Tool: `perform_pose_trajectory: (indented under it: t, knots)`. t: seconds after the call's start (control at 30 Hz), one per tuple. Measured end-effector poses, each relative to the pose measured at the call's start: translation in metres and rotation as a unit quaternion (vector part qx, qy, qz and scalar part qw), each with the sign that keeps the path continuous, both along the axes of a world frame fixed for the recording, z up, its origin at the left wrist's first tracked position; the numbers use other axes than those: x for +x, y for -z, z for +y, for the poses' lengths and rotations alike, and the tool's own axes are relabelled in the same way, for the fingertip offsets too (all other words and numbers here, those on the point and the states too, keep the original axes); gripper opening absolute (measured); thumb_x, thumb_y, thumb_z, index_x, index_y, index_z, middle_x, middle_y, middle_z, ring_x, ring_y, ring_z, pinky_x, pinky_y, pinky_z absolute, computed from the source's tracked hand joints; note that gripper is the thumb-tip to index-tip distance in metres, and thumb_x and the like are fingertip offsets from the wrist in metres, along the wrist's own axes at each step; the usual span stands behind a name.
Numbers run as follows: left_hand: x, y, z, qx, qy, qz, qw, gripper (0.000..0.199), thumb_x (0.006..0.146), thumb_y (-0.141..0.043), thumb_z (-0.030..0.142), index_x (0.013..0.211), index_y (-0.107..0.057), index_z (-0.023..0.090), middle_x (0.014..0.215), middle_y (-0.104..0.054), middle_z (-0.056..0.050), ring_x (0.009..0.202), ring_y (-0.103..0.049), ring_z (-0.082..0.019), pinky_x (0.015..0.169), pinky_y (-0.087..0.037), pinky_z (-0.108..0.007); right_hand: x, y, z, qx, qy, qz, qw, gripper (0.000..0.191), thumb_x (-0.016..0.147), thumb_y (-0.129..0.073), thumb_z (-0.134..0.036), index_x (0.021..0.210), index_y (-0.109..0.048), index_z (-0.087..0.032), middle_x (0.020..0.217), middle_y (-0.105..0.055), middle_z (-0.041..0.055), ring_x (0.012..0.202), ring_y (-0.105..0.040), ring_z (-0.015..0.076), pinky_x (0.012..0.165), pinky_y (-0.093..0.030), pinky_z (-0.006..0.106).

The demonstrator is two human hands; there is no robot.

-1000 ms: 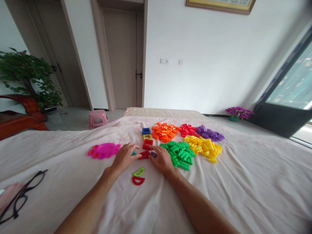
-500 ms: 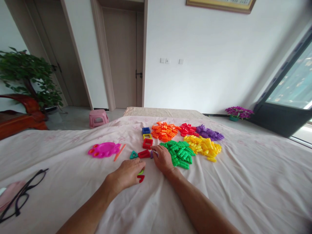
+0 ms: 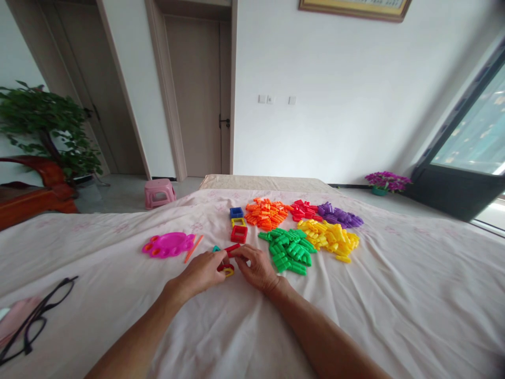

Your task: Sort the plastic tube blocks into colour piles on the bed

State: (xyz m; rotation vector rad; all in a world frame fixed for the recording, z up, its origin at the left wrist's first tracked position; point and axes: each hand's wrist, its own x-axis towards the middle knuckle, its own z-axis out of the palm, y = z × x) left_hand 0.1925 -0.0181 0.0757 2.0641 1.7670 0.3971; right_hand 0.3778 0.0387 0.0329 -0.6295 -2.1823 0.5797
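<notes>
My left hand point(image 3: 203, 273) is closed, its curled fingertips over a few small plastic shapes, a red-and-yellow hollow piece point(image 3: 228, 270) showing under them. My right hand point(image 3: 257, 267) reaches in from the right, its fingers bent together near the left fingertips; what they hold, if anything, is hidden. Just beyond the fingers lies a red hollow block point(image 3: 232, 249), beside a mostly covered teal triangle point(image 3: 215, 248). Behind them, a red square frame point(image 3: 239, 234), a yellow frame point(image 3: 238, 222) and a blue frame point(image 3: 236, 212) form a column.
Piles of green point(image 3: 292, 250), yellow point(image 3: 331, 238), orange point(image 3: 268, 213), red point(image 3: 304, 210) and purple point(image 3: 340, 215) pieces lie to the right. Left are a pink palette-shaped tray point(image 3: 171, 245), orange sticks point(image 3: 193, 249) and black glasses point(image 3: 37, 318). The cloth point(image 3: 355, 316) is wrinkled.
My right hand has moved left and slightly nearer, away from the green pile's edge, to meet my left hand. The small pieces under my left fingers have shifted farther up the cloth.
</notes>
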Motion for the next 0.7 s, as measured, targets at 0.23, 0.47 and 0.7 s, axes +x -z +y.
perform_pose_trajectory:
  t: [0.23,0.47,0.7]
  knots:
    - [-0.01,0.018,0.016,0.027,-0.001,-0.243,0.97,0.025,0.078,-0.064,0.036,0.094,-0.067,0.017,0.088,-0.074,-0.005,0.082,-0.067,-0.02,0.067,-0.045,-0.027,-0.008,-0.002,-0.005,-0.103,0.002,0.062,0.993,0.021,0.092,-0.059,-0.028,0.106,-0.073,-0.021,0.094,-0.074,0.0047,0.074,-0.064,0.0149,0.068,-0.05,0.025]
    - [-0.012,0.022,0.021,0.01,-0.07,-0.337,0.939,0.041,0.072,-0.073,0.039,0.105,-0.063,0.016,0.075,-0.071,-0.004,0.07,-0.067,-0.02,0.059,-0.046,-0.026,-0.013,0.009,0.007,-0.222,0.037,0.218,0.95,0.024,0.086,-0.065,-0.041,0.086,-0.067,-0.017,0.078,-0.069,0.0029,0.071,-0.061,0.0151,0.063,-0.049,0.025]
    - [-0.01,0.01,0.019,-0.029,-0.127,-0.434,0.891,0.036,0.068,-0.075,0.039,0.093,-0.071,0.013,0.082,-0.074,-0.008,0.073,-0.067,-0.018,0.063,-0.051,-0.027,-0.013,0.013,0.012,-0.293,0.031,0.221,0.93,0.029,0.083,-0.067,-0.045,0.085,-0.067,-0.016,0.068,-0.061,0.0,0.059,-0.052,0.0105,0.052,-0.041,0.021]
